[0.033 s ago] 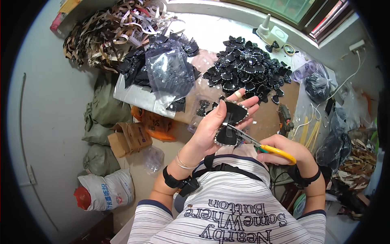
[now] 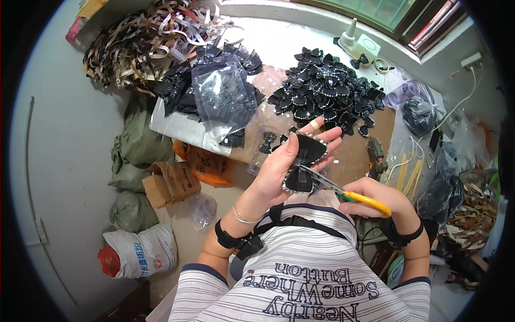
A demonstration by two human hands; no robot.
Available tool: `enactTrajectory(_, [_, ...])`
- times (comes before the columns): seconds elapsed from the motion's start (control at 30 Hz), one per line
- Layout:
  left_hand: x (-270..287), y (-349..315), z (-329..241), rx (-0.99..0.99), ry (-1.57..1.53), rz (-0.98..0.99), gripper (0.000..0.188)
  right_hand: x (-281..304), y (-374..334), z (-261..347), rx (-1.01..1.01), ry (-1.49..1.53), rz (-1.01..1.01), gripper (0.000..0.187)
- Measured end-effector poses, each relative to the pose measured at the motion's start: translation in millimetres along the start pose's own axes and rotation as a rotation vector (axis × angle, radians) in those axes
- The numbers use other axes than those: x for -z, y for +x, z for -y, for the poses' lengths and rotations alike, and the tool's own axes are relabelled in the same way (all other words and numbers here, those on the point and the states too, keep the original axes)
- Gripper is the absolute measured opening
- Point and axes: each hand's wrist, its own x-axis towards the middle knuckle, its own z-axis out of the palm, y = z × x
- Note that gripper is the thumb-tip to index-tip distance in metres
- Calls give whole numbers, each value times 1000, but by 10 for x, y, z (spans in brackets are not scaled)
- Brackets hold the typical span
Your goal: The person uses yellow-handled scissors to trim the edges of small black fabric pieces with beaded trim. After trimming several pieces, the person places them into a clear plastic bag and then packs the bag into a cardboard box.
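Note:
My left hand (image 2: 284,161) is palm up with fingers stretched. Its thumb presses a black bow (image 2: 310,150) edged with clear beads or rhinestones against the palm and fingers. The bow's lower lobe (image 2: 299,181) hangs beside the wrist side of the palm. In my right hand (image 2: 378,196) is a pair of scissors with yellow and green handles (image 2: 367,202). Their blades (image 2: 324,180) reach left to the middle of the bow, with the tips at its narrow centre. Whether the tips touch or cut anything is too small to tell.
A large heap of similar black bows (image 2: 327,88) lies on the table ahead. To its left, a clear plastic bag (image 2: 224,91) rests on more black pieces. Ribbon strips (image 2: 145,45) pile at far left; a white squeeze bottle (image 2: 350,37) stands near the window. Sacks (image 2: 142,139) line the left floor.
The bright scissor tip at the bow's centre shows a little less now. Both hands and the bow have kept their places.

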Motion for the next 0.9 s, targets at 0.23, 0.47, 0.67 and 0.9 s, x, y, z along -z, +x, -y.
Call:
enactTrajectory(0.23, [6,105,34,7,-83,-9,66,-24,9,-90,-3,89,-112,24])
enactTrajectory(0.47, [360,853,66,-43,-23,-101,59,-50,-68,-424,-13,427,-351,23])
enactTrajectory(0.67, [1415,2038,77,-80,1041,-508,75,-125,-113,-684,61,545,-559,23])
enactTrajectory(0.9, [2417,459,452,433,1907,-332,38,-366,-124,-981,-36,605,-654,20])
